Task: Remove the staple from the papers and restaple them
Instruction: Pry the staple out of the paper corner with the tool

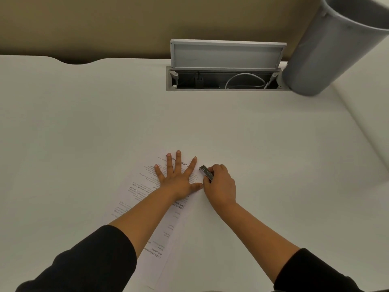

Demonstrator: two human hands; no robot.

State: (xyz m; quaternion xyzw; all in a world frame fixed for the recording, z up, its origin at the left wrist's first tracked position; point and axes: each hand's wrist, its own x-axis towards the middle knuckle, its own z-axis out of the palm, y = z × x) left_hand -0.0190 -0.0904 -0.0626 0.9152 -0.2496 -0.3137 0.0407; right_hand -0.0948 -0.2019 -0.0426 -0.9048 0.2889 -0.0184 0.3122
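The printed papers (147,186) lie tilted on the white desk (84,123), their far corner near the middle of the view. My left hand (179,175) rests flat on them with the fingers spread. Right beside it, my right hand (220,186) grips a small metal stapler (206,172) whose tip sits at the papers' far right corner, close to my left index finger. The staple itself cannot be made out.
An open cable hatch (225,79) with a raised grey lid and a white cable inside sits at the desk's back edge. A grey cylindrical bin (328,55) stands at the back right. A second desk surface (370,114) adjoins on the right.
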